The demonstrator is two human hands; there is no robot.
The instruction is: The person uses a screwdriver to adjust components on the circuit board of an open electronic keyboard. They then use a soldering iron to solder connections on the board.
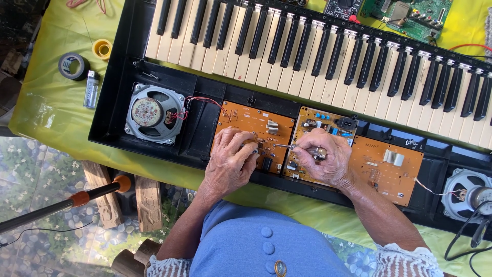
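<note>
Orange circuit board (256, 134) lies under both hands; the left hand (230, 161) presses on it, fingers curled. Right hand (325, 159) grips a thin metal tool (287, 146), long axis pointing to nine o'clock toward the left fingers

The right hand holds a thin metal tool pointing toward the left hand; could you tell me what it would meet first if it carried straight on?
Probably the left hand: the tool in the right hand points at its fingertips, over the orange circuit board. Depth is unclear.

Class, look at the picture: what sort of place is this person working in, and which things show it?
Probably a makeshift home repair spot: an opened keyboard on a yellow-green cloth, bare circuit boards, tape roll nearby.
</note>
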